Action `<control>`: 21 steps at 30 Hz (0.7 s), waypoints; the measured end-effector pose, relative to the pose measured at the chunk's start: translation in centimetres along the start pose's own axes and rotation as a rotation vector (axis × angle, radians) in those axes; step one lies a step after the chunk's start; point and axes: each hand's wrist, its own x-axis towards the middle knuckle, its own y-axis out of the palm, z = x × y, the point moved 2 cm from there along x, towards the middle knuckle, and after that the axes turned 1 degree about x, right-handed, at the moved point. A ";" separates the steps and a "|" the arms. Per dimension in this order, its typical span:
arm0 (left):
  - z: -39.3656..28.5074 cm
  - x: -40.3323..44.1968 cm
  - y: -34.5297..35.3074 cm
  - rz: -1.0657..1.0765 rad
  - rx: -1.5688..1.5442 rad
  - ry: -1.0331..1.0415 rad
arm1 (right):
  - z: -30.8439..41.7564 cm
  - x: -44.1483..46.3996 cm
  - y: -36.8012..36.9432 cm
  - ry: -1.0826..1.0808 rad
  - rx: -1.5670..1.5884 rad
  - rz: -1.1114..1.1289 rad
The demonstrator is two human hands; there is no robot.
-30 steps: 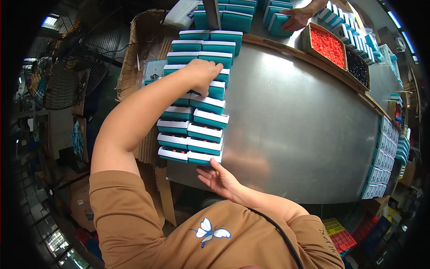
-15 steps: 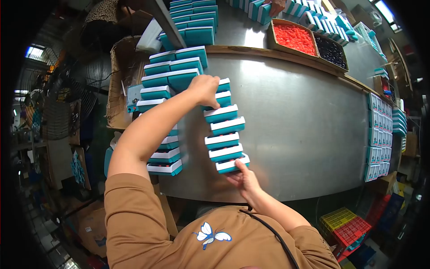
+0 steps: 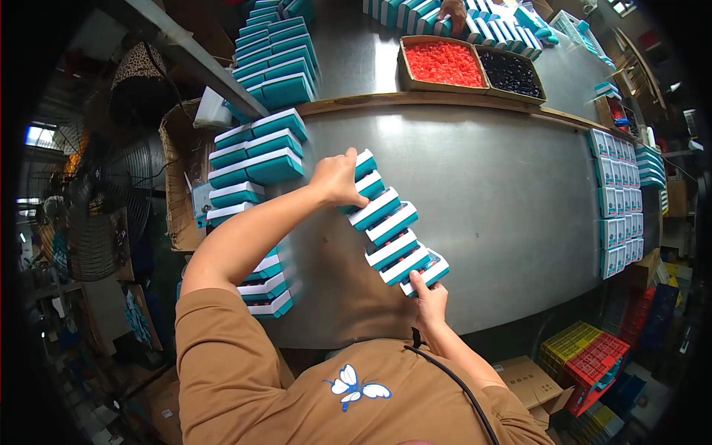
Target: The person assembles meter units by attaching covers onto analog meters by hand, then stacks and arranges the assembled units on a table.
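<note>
A slanting row of small teal-and-white boxes (image 3: pixel 391 226) lies on the metal table between my two hands. My left hand (image 3: pixel 340 179) is closed around the far end of the row, thumb toward me, hiding part of the end boxes. At the near end, my right hand (image 3: pixel 430 298) grips the last box (image 3: pixel 426 273) with the thumb on top. Red and dark bits show inside several boxes. Left of the row stands a longer line of like boxes (image 3: pixel 256 167), partly covered by my left forearm.
Beyond a wooden strip (image 3: pixel 437 99) sit a tray of red pieces (image 3: pixel 445 63) and a tray of black pieces (image 3: pixel 510 73). Another person's hand (image 3: pixel 452 13) touches boxes behind them. Stacked boxes (image 3: pixel 617 200) line the right edge. A metal post (image 3: pixel 189 55) crosses the upper left.
The held row has swung from nearly straight to a slant, its near end moving right with my right hand. My left hand still grips the far end. The whole view has shifted.
</note>
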 end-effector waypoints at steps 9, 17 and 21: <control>1.1 11.3 -20.8 -0.424 0.257 0.177 | 15.6 8.5 12.1 -0.209 0.235 0.184; 6.0 23.4 -32.3 -0.455 0.388 0.022 | 24.8 22.0 26.4 -0.319 0.391 0.300; 12.2 29.8 -28.4 -0.463 0.349 0.027 | 25.4 25.0 28.1 -0.200 0.231 0.347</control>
